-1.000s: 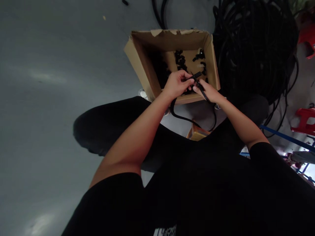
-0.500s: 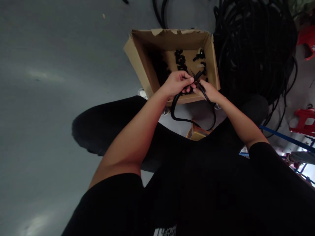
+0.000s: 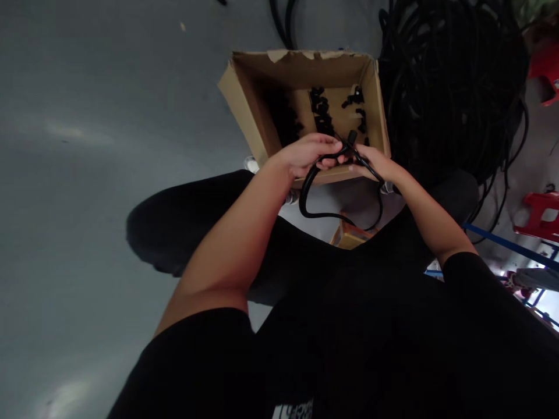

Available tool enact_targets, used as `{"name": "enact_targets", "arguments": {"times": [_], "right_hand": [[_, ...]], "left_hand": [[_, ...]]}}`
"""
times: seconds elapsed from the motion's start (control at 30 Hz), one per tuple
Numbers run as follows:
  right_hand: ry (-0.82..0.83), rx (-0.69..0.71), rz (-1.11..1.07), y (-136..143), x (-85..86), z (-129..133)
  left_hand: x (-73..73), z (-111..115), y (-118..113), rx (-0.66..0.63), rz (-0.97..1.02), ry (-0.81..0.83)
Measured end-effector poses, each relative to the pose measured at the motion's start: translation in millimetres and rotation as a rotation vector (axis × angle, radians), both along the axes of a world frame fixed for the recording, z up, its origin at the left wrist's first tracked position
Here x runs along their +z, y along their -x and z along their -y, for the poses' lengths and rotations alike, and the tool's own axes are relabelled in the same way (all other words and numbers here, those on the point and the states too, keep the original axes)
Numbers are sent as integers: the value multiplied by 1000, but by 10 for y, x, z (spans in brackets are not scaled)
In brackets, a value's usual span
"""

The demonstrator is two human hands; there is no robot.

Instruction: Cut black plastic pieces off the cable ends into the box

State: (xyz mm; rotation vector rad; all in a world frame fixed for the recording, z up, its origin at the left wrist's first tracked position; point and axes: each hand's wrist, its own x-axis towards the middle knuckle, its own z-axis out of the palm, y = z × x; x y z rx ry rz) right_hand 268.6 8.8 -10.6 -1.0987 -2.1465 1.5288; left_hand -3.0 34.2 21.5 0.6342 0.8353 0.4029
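Over the near edge of an open cardboard box [image 3: 301, 58], both my hands work close together on a black cable [image 3: 309, 212]. My left hand [image 3: 312, 152] pinches one end of it, whose thick dark tip [image 3: 351, 137] points up and away. Fingers of my right hand [image 3: 373, 163] are closed on the other stretch, which crosses the first between the hands. Below them the cable hangs in a loop toward my knees. Small black parts [image 3: 322, 110] lie inside the box under my hands. Exactly how the two ends meet is hard to make out.
A large heap of black cables or hoses [image 3: 454, 87] lies right of the box. Red stools [image 3: 541, 212] stand at the far right, near a blue rail [image 3: 510, 244]. Between my legs sits a small wooden object [image 3: 349, 235]. More black cable [image 3: 283, 23] lies beyond the box.
My left hand has shifted slightly left and lower, its fingers more stretched along the cable. The thick tip now stands more upright. My right hand has moved a little right and down.
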Motion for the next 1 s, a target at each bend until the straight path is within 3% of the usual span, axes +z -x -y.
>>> {"name": "enact_targets", "arguments": {"times": [0.13,0.37,0.53,0.7,0.83,1.0], "right_hand": [[47,-12,-19,-71,-50,-5],[238,-91,-57,-135,-187,43],[195,-77,-58,-105,-295,79],[124,-41,28,-40,-296,76],[75,-74,72,26,-273,70],[62,-157,146,94,-150,50]], "left_hand": [[63,-12,6,-17,-35,27],[11,-46,44,192,-163,-26],[-15,-18,-60,286,-181,-71],[-183,22,-136,278,-302,-243],[-303,65,-202,267,-345,-315],[-340,50,-217,287,-359,-373]]}}
